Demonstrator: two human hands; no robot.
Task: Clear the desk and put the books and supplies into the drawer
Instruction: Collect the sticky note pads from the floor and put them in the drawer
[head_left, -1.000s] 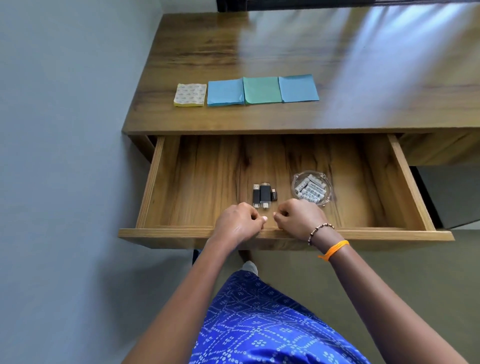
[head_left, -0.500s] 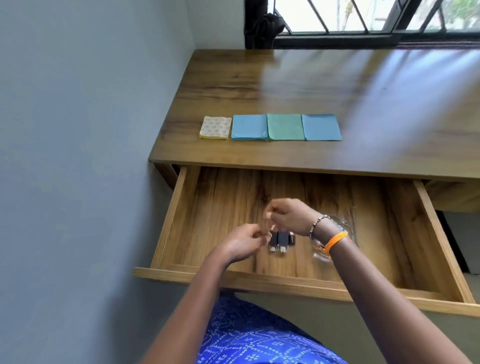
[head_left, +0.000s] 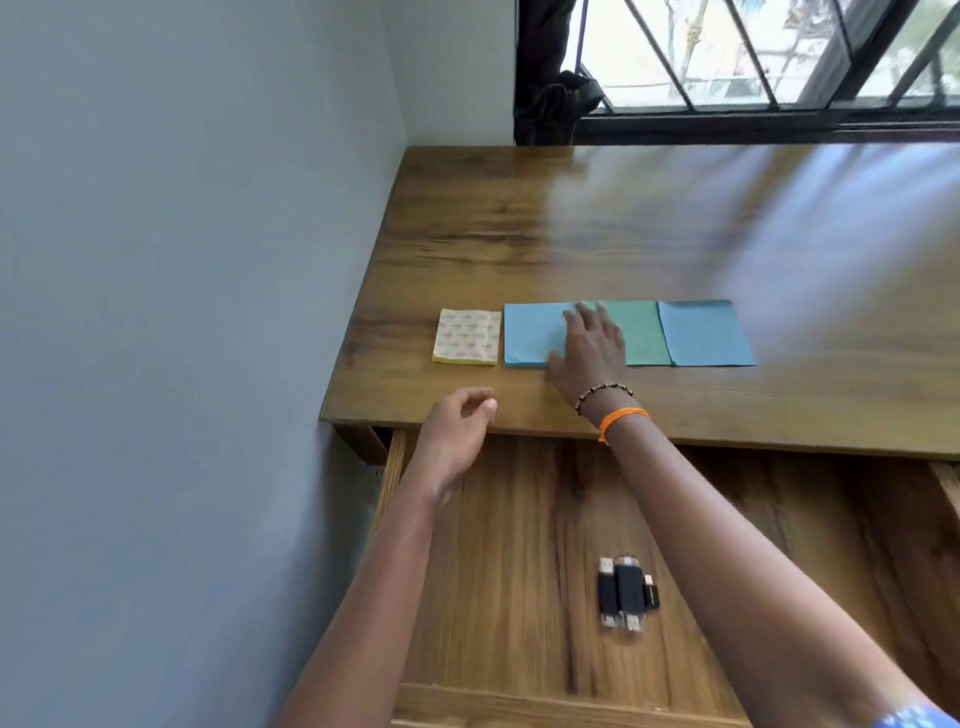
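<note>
A wooden worktop (head_left: 675, 234) with a glossy brown grain fills the upper half of the view, pushed into the corner of a pale blue-grey wall (head_left: 182, 312) at 9 o'clock and a dark-framed barred window (head_left: 753, 62) at 12 o'clock. Below its front edge the open wooden drawer (head_left: 519, 571) reaches down to 6 o'clock.

Four flat paper pads lie in a row near the worktop's front edge. From 9 o'clock towards 3 o'clock they are: a small yellow square pad with a patterned white top sheet (head_left: 467, 336), a light blue square pad (head_left: 532, 335), a green square pad (head_left: 641, 332) and a second blue square pad (head_left: 704, 333). The three coloured pads touch edge to edge; the yellow one sits just beside the first blue pad with a narrow gap.

The right hand (head_left: 589, 345), wearing a beaded bracelet (head_left: 602, 395) and an orange wrist band (head_left: 621, 418), lies palm down with fingers spread apart, flat across the seam between the light blue pad and the green pad. It grips nothing.

The left hand (head_left: 457, 431) hovers at the worktop's front edge, at 6 o'clock of the yellow pad and apart from it, fingers loosely curled with the thumb near the fingertips, nothing in it.

On the drawer floor, at 6 o'clock of the right hand and well apart from it, three black USB sticks (head_left: 626, 592) lie side by side, touching, beside the right forearm.
</note>
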